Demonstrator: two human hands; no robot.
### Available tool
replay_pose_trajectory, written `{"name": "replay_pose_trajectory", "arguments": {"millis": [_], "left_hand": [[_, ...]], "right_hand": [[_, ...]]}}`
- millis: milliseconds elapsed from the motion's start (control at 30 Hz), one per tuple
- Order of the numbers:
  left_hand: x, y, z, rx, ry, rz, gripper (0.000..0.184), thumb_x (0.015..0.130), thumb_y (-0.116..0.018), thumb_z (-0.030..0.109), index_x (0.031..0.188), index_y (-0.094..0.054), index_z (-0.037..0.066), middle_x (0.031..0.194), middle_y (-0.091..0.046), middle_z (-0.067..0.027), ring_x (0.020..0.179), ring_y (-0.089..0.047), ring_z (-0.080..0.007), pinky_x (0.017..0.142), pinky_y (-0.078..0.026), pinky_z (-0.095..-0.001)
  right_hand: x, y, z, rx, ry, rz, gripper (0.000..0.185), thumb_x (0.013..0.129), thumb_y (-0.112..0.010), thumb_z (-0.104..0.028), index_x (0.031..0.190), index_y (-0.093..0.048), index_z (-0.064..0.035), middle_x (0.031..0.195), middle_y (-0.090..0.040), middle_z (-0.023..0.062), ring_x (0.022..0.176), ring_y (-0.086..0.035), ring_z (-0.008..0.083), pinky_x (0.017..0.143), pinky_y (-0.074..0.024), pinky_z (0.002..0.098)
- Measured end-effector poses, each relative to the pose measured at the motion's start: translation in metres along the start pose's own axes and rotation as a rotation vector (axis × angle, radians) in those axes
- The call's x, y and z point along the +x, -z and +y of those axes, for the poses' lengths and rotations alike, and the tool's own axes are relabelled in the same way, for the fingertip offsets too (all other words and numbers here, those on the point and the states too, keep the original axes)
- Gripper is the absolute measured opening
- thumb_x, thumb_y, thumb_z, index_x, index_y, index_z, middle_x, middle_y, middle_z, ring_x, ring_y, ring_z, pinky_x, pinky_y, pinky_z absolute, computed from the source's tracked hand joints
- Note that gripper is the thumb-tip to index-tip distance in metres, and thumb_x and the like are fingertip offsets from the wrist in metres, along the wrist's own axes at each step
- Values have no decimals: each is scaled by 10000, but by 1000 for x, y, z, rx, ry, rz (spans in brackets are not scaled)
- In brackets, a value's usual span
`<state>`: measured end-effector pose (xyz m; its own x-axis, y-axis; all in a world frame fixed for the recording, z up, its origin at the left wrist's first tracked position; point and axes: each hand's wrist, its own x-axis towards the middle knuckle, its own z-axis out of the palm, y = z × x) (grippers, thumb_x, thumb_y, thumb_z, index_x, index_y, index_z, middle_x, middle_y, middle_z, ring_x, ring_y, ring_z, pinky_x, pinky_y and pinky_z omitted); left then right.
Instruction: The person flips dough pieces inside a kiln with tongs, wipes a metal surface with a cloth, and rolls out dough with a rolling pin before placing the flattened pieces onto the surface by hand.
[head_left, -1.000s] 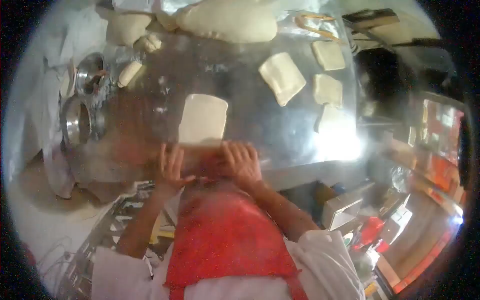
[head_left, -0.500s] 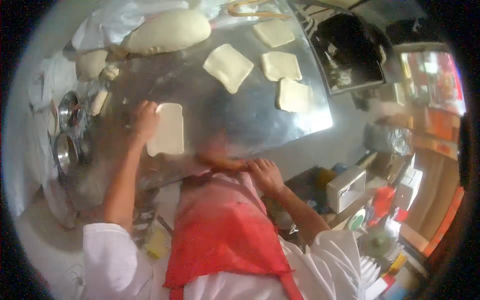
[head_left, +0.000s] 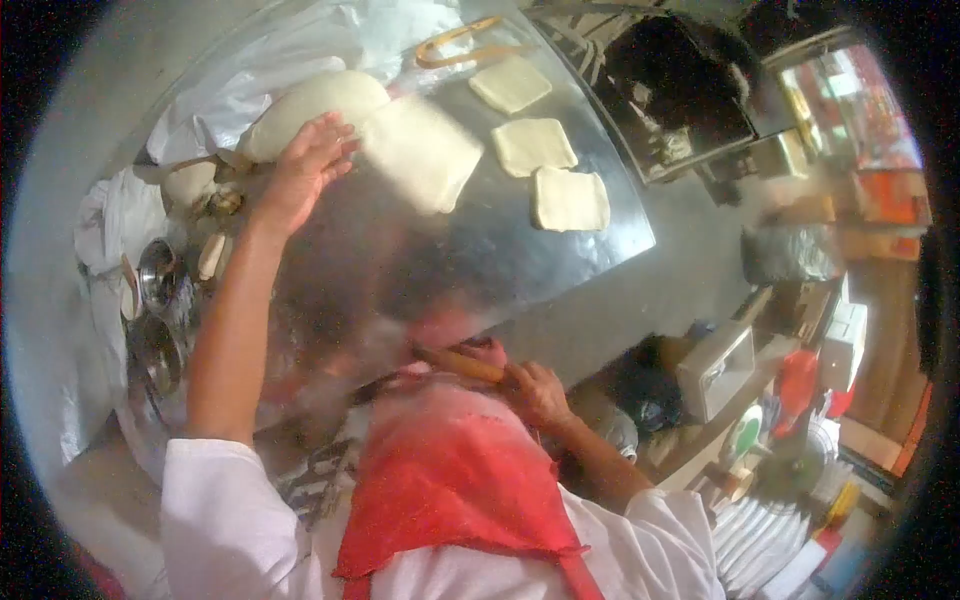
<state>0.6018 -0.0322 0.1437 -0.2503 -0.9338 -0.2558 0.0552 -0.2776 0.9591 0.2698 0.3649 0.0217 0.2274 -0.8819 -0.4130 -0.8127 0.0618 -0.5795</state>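
Shiny table [head_left: 490, 270] below, a dough sheet [head_left: 425, 155] is just right of the left hand [head_left: 308, 170], fingers loosely spread; the right hand [head_left: 541, 394], farther off, wraps a rolling pin [head_left: 465, 367].

The dough sheet [head_left: 425, 158] beside the left hand [head_left: 308, 168] is blurred, its edges smeared, and whether it is touched by the fingers cannot be told. Part of the large dough mass [head_left: 325, 102] is covered by that same hand, and a strip of the counter [head_left: 510, 255] is hidden beneath the left forearm [head_left: 235, 330]. One end of the rolling pin [head_left: 463, 365] is concealed within the right hand [head_left: 538, 393]. The contents of the metal bowls [head_left: 146, 270] cannot be made out. The straps of the red apron [head_left: 455, 480] are cut off by the bottom edge.
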Motion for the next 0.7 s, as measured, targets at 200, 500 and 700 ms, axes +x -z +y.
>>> {"name": "replay_pose_trajectory", "arguments": {"millis": [200,500,700], "left_hand": [[-68,85,-86,281,200,309,526,1010,-651,317,1459,-537,68,1388,-623,-73,1262,-588,-197,1063,-452,-368],[-113,293,-184,1015,-163,884,510,978,-650,209,1453,-525,72,1398,-591,-210,1276,-575,-364,1097,-438,-432],[-102,298,-153,1392,42,771,547,921,-702,285,1410,-536,104,1360,-589,-196,1268,-542,-405,1101,-396,-501]], "right_hand": [[46,30,-39,47,49,112,550,944,-690,-324,1423,-547,-95,1135,-636,177,1053,-617,412,916,-476,516],[222,27,-88,-433,447,455,614,844,-710,-165,1435,-551,-131,1312,-645,104,1131,-614,329,938,-456,494],[246,14,-83,-375,295,453,552,941,-631,-326,1467,-542,-186,1434,-588,71,1289,-543,301,1098,-337,529]]}}
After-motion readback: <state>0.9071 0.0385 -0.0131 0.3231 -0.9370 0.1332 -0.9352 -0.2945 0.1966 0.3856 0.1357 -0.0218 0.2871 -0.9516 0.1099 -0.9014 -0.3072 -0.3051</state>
